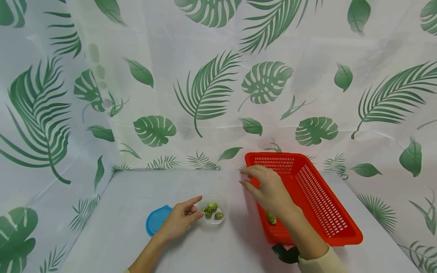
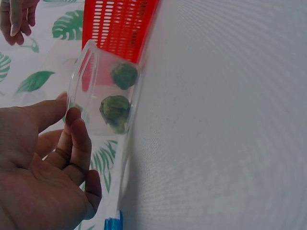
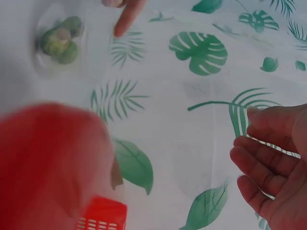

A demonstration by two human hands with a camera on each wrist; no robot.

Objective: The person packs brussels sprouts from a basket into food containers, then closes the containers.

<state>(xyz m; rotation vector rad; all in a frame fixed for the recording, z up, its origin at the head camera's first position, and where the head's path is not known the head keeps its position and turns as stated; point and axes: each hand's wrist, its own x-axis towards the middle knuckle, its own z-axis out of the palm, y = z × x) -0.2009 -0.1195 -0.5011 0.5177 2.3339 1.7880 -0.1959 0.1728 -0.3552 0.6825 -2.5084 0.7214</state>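
Sitting in a clear container [image 1: 223, 207] left of the table's middle, three green sprouts [image 1: 207, 212] huddle together, while another green piece [image 1: 271, 218], much like them, lies at the near left of the red basket [image 1: 321, 201] to the right, beside the right forearm. As I judge it, the work is only part done: the blue lid [image 1: 157, 221] is off, lying to the container's left, and the green pieces are split between two places, one against three; which way they pass, I cannot say. At the container's left rim, the left hand [image 1: 181, 218] has thumb and index finger close, the others curled inward; I cannot tell whether they truly grip. Over the basket's far left, the right hand [image 1: 268, 185] is loosely bent, thumb apart, grasping nothing. Beyond hangs a leaf-printed white sheet [image 1: 211, 148].
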